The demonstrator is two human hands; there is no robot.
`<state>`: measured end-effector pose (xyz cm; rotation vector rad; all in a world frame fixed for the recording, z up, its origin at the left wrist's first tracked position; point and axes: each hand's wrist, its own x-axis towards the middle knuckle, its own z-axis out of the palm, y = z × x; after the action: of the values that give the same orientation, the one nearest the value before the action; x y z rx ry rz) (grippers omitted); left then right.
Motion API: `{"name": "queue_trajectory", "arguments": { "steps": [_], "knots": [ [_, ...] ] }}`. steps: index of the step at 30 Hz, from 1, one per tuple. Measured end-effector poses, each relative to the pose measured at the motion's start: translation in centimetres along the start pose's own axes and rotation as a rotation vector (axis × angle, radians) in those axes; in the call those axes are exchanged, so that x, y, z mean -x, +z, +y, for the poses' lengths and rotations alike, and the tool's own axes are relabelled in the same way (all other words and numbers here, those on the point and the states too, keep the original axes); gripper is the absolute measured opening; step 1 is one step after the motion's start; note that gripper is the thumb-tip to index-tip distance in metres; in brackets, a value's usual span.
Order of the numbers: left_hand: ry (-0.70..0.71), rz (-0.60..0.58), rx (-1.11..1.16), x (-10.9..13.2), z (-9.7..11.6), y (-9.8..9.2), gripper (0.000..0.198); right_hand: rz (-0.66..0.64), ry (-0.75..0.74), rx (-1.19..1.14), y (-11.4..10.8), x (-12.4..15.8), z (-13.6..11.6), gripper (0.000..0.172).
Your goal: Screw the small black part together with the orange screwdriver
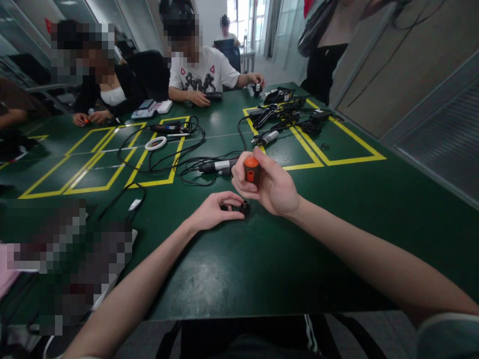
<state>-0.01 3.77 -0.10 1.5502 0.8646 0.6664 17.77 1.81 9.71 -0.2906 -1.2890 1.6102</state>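
My right hand is raised over the green table, its fingers wrapped round an orange and dark screwdriver handle whose rounded orange end faces me. Below and to the left, my left hand rests at the tabletop with thumb and fingers pinched on a small black part. A short metallic piece stands up from the top of that part. The screwdriver's tip is hidden behind its handle and my fingers.
Black tools with tangled cables lie just beyond my hands. More cables and tools sit at the back right, and a white ring at the back left. Yellow tape marks the table. Several people are around it.
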Motion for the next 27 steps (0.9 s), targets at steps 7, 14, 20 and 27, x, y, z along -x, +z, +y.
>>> {"name": "queue_trajectory", "arguments": {
  "steps": [7, 14, 20, 27],
  "knots": [
    [-0.052, -0.052, 0.114, -0.04, 0.25, -0.31, 0.045, -0.026, -0.003, -0.047, -0.28, 0.15, -0.19, 0.052],
    [-0.015, -0.054, 0.076, 0.01, 0.03, -0.42, 0.04, 0.032, -0.067, -0.015, -0.43, 0.05, 0.16, 0.043],
    [0.024, -0.077, -0.107, -0.03, 0.03, -0.63, 0.038, 0.043, -0.027, 0.017, -0.31, -0.14, -0.06, 0.054],
    [0.051, -0.047, -0.202, 0.45, 0.36, -0.07, 0.066, 0.013, -0.03, -0.046, -0.34, 0.14, -0.11, 0.045]
  ]
}}
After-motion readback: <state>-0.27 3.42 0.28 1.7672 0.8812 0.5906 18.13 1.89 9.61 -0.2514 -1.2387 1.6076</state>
